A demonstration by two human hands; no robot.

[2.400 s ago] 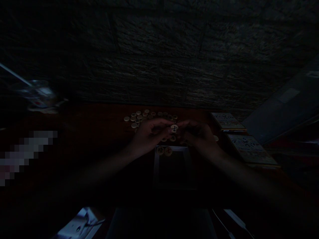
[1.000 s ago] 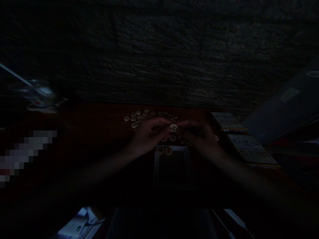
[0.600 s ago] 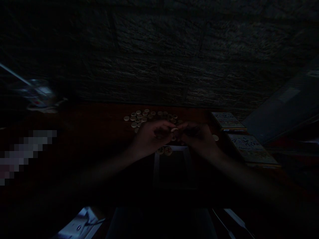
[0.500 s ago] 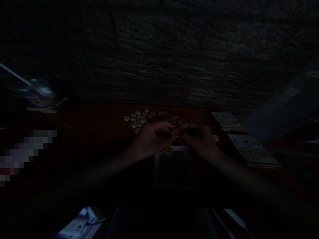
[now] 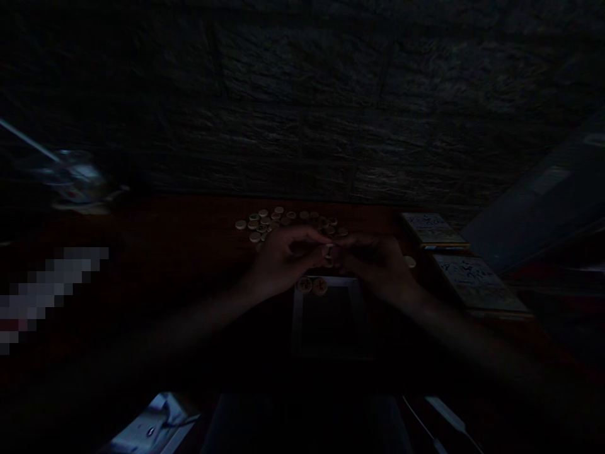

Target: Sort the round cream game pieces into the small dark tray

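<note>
In the dim head view, my left hand (image 5: 283,258) and my right hand (image 5: 380,265) meet at the fingertips above a shallow open box (image 5: 297,325). Pinched between the thumbs and fingers of both hands is a small round xiangqi piece (image 5: 329,254), partly covered by the fingertips. Two more marked pieces (image 5: 320,286) lie side by side in the box's far left corner. Beyond my hands, several pale round pieces (image 5: 254,225) are scattered on the dark reddish table, some hidden behind my fingers.
A single piece (image 5: 409,261) lies right of my right hand. Two flat printed boxes (image 5: 477,280) rest on the table's right side. At far left stands a clear cup (image 5: 78,180) with a straw. A stone-block wall (image 5: 302,113) rises behind the table.
My left hand has shifted slightly, showing more of the left piece in the box. The fingertips have turned a little around the held piece. The scattered pieces look unmoved.
</note>
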